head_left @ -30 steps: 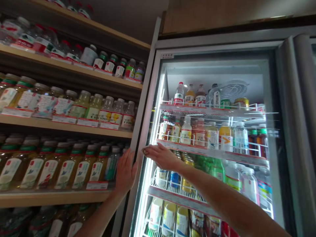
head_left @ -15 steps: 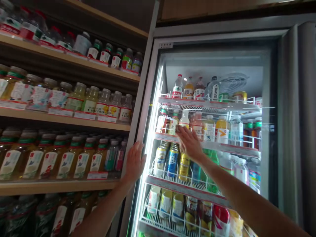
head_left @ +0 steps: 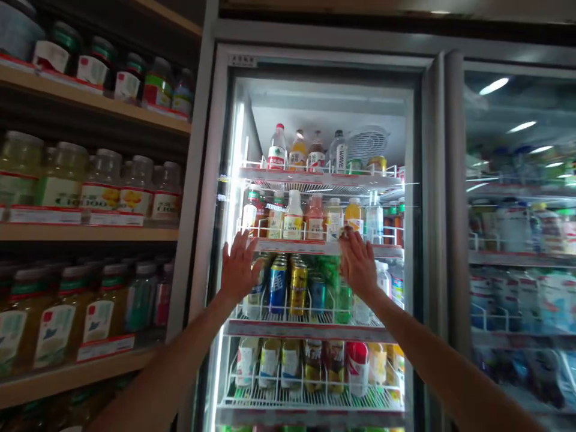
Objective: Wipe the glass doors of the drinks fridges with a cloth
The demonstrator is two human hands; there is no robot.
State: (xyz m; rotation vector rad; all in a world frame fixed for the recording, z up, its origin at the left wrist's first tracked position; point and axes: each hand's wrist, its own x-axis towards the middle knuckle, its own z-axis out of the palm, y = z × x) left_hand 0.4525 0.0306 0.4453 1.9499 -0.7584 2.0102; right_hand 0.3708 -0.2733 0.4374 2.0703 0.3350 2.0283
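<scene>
In front of the lit drinks fridge (head_left: 432, 228) I hold both arms raised. My left hand (head_left: 238, 267) is spread open with the palm toward the glass, near the fridge's left side at can-shelf height. My right hand (head_left: 359, 264) is up on the right, its fingers close together and bent. A small brownish thing shows at its fingertips, too blurred to name. Whether either hand touches the glass is hard to tell. Behind them are a white-capped bottle (head_left: 293, 216), an orange drink bottle (head_left: 354, 213), a blue can (head_left: 278, 285) and a gold can (head_left: 297, 287).
Wooden shelves (head_left: 90, 232) with rows of bottled drinks stand on the left. To the right, past a grey upright frame (head_left: 454, 240), is a second glass-fronted fridge (head_left: 522, 258) with ceiling lights reflected in it. More bottles (head_left: 314, 366) fill the lower wire rack.
The view has swung right, bringing the second fridge in. My left hand has moved from the fridge's left frame to in front of the shelves; my right hand has shifted right across them.
</scene>
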